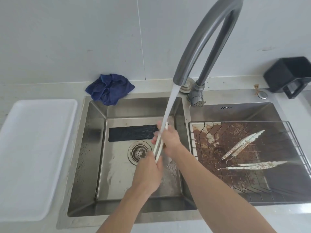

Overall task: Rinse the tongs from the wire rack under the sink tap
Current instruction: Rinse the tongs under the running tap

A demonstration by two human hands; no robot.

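Water runs from the curved grey tap [208, 39] into the left steel sink [101, 148]. Under the stream I hold a pair of pale tongs [159, 148], long and thin, pointing away from me. My left hand [148, 172] grips their near end. My right hand [168, 140] grips them further up, where the water lands. Two more tongs, spotted with brown dirt, lie on the wire rack [292, 140] over the right basin: one [244, 143] diagonal, the other [255, 165] nearly level.
A white tray [33, 157] lies on the counter left of the sink. A crumpled blue cloth [109, 89] sits at the sink's back edge. A dark strip [133, 132] and the drain [138, 153] are on the sink floor. A black container [289, 74] stands back right.
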